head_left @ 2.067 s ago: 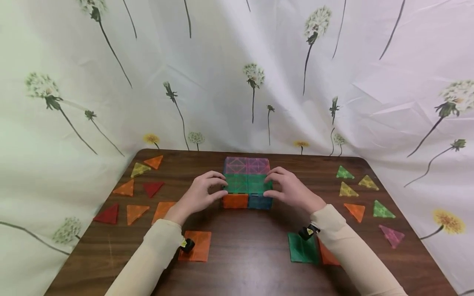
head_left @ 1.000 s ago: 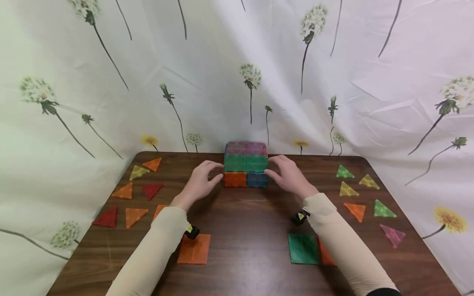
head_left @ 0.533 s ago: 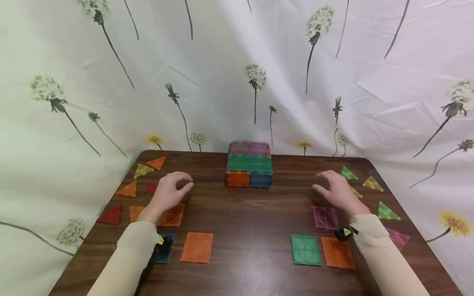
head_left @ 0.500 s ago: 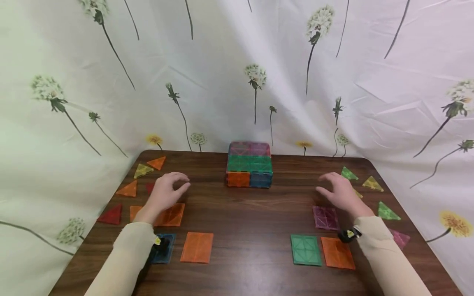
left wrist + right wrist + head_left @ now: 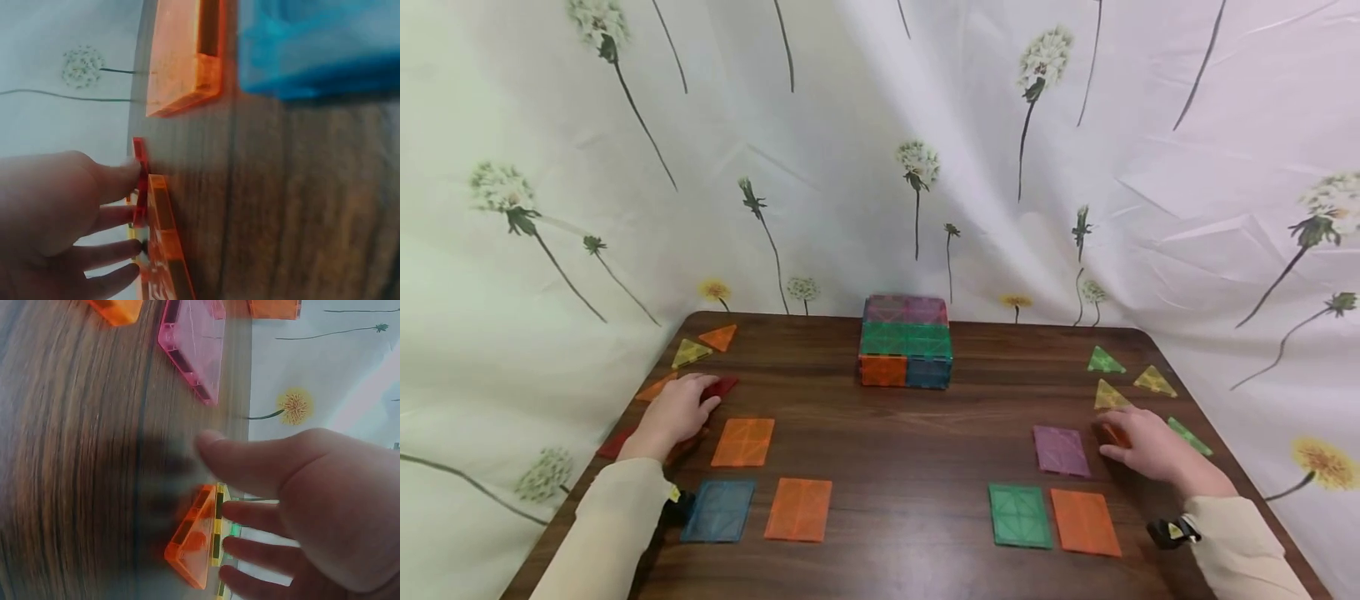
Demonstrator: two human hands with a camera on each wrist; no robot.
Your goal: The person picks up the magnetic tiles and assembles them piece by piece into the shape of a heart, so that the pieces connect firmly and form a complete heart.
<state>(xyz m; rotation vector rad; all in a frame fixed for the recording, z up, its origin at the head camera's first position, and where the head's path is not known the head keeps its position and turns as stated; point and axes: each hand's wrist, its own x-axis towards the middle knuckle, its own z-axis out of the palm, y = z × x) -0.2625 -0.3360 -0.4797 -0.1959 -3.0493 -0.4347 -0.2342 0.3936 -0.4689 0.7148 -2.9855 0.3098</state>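
Observation:
My left hand [image 5: 673, 408] is low at the table's left side, fingers loosely bent beside a red triangle magnetic tile [image 5: 724, 386]. In the left wrist view the thumb and index finger are close to that red tile; contact is hard to tell. An orange triangle tile [image 5: 164, 231] lies just below the fingers. On the right, my right hand [image 5: 1150, 446] hovers with spread fingers over an orange triangle tile [image 5: 1116, 434]. Its thumb and fingertips stand apart around the tile in the right wrist view. A box of joined square tiles [image 5: 906, 342] sits at the back middle.
Loose squares lie in front: orange [image 5: 743, 442], blue [image 5: 718, 511] and another orange [image 5: 800, 510] leftward; purple [image 5: 1061, 451], green [image 5: 1019, 516] and orange [image 5: 1086, 522] rightward. Several triangles, including yellow [image 5: 691, 353] and green [image 5: 1105, 360], line both sides. A dandelion-print curtain [image 5: 985, 208] hangs behind.
The tile box slid back toward the curtain between my hands. Both hands then left it and moved outward, left hand to the left triangles, right hand to the right ones.

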